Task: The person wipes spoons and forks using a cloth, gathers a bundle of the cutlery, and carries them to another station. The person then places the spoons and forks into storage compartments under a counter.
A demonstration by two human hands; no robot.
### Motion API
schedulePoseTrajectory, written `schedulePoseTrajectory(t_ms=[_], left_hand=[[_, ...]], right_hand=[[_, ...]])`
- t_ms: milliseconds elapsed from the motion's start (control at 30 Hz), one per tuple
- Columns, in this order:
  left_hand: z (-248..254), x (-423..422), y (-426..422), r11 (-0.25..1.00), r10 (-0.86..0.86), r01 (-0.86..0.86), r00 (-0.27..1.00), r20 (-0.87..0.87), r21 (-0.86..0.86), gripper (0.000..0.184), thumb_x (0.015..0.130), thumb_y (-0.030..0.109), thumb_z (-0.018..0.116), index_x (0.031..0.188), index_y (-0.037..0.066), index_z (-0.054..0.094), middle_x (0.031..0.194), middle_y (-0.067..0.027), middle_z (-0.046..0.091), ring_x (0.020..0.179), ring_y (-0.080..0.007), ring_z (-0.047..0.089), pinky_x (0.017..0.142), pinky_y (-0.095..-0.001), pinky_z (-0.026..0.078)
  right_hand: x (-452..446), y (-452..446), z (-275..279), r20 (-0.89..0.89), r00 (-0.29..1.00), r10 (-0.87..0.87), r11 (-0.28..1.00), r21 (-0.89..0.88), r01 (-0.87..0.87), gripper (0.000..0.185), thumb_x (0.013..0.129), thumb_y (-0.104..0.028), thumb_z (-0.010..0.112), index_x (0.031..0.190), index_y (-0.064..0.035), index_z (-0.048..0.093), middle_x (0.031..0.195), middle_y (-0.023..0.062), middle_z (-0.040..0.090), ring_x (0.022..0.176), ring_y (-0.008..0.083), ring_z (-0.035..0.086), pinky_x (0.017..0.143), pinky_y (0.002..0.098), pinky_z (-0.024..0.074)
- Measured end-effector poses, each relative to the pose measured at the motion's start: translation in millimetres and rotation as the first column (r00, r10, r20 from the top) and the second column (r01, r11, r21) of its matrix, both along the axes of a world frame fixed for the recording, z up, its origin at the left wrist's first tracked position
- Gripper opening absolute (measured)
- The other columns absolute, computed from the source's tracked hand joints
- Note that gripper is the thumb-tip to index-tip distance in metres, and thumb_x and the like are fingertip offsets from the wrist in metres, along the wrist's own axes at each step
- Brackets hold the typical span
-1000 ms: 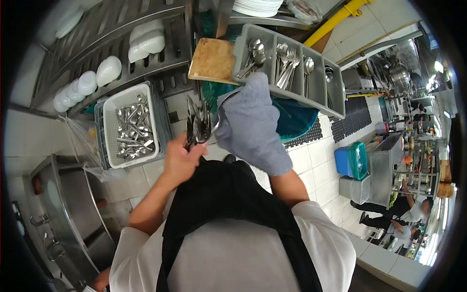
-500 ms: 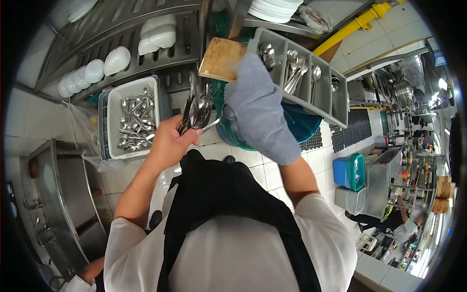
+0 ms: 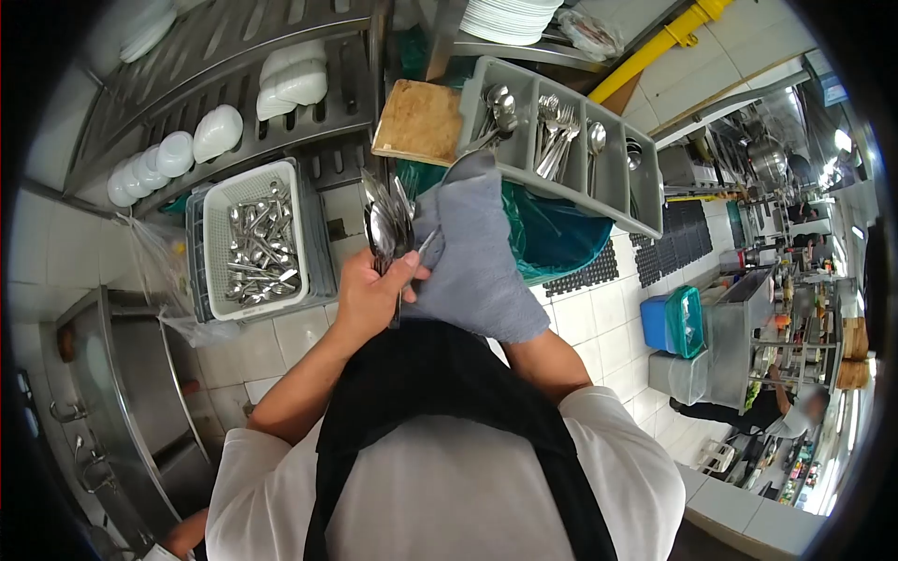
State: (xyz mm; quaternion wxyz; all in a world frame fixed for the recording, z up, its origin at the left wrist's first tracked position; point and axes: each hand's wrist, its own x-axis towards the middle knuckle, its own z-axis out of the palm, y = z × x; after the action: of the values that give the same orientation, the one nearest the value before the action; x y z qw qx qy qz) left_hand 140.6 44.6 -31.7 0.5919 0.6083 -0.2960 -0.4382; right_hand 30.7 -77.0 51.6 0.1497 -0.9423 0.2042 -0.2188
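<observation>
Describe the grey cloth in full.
The grey cloth is plain, with a soft, towel-like surface and loose folds. It drapes over the right hand, hiding it, with the forearm emerging at its lower edge. Its upper end is near the wooden board. Beside it, the left hand grips cutlery, one piece of which seems to touch the cloth.

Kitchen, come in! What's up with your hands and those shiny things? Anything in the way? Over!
Left hand gripping cutlery bunch. Right hand hidden under grey cloth. No obstacle seen between cloth and cutlery. Over.
</observation>
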Motion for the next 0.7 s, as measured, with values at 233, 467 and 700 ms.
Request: schedulePoseTrajectory(t_ms=[233, 467, 700], left_hand=[[-4.7, -11.5, 12.2, 0.996, -0.088, 0.086, 0.993, -0.076, -0.032, 0.022, 0.096, 0.018, 0.062, 0.094, -0.003, 0.066, 0.08, -0.0091, 0.071, 0.059, -0.0104, 0.062, 0.054, -0.0238, 0.05], [-5.3, -22.9, -7.6, 0.992, 0.025, -0.028, 0.999, -0.031, -0.123, 0.017, 0.095, 0.012, 0.062, 0.091, -0.005, 0.064, 0.075, -0.0105, 0.068, 0.058, -0.0116, 0.061, 0.054, -0.0259, 0.048], [-1.4, -28.3, -28.9, 0.998, -0.062, 0.062, 0.995, -0.077, -0.002, 0.018, 0.094, 0.015, 0.064, 0.094, -0.003, 0.065, 0.07, -0.0067, 0.064, 0.053, -0.0112, 0.059, 0.049, -0.0251, 0.047]], right_hand=[[-5.7, -32.8, -39.2, 0.297, 0.932, -0.209, 0.959, 0.247, 0.136, 0.019, 0.063, -0.02, 0.074, 0.072, -0.0093, 0.061, 0.082, 0.0052, 0.062, 0.079, 0.0286, 0.059, 0.079, 0.0384, 0.0435], [-6.7, -2.9, -17.9, -0.048, 0.984, -0.172, 0.984, 0.027, 0.174, 0.013, 0.057, -0.016, 0.074, 0.065, -0.0124, 0.065, 0.083, 0.0097, 0.062, 0.088, 0.0321, 0.055, 0.077, 0.04, 0.044], [-35.6, 0.7, -20.3, -0.036, 0.99, -0.137, 0.99, -0.028, 0.136, 0.025, 0.053, -0.015, 0.074, 0.072, -0.0087, 0.06, 0.079, 0.0109, 0.058, 0.09, 0.0336, 0.052, 0.076, 0.0409, 0.0432]])
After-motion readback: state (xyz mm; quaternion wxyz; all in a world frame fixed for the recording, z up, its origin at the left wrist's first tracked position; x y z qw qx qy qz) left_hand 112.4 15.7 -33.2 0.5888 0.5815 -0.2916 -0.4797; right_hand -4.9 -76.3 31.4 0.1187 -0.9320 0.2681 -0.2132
